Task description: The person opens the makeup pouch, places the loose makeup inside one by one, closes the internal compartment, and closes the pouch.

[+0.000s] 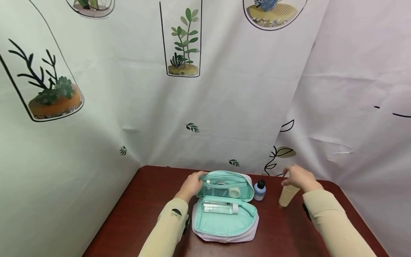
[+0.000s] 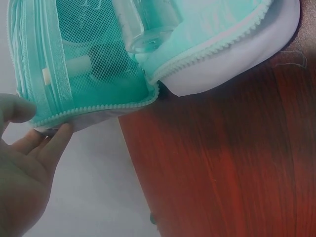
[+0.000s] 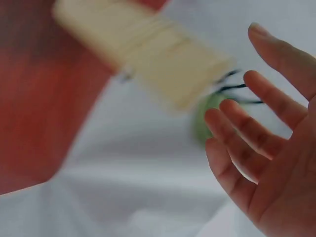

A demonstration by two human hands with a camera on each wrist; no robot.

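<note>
A toiletry bag (image 1: pixel 226 223) with mint lining lies unzipped on the table, its lid raised at the back. My left hand (image 1: pixel 191 185) pinches the lid's left edge, thumb inside and fingers behind the zipper (image 2: pixel 98 109). Inside the bag's base lies a clear bottle (image 1: pixel 218 207) with a white cap. Behind the lid's mesh pocket (image 2: pixel 111 64) sit a few small items, including a white round one (image 1: pixel 234 192). At the right, a beige squeeze tube (image 1: pixel 288 195) stands tilted, cap down. My right hand (image 3: pixel 276 143) is beside its upper end, fingers spread and apart from it.
A small blue bottle (image 1: pixel 259 190) with a black cap stands just right of the bag, between it and the tube. The dark red wooden table (image 1: pixel 144 207) meets a hanging white cloth (image 1: pixel 224 107) with plant prints at the back and sides.
</note>
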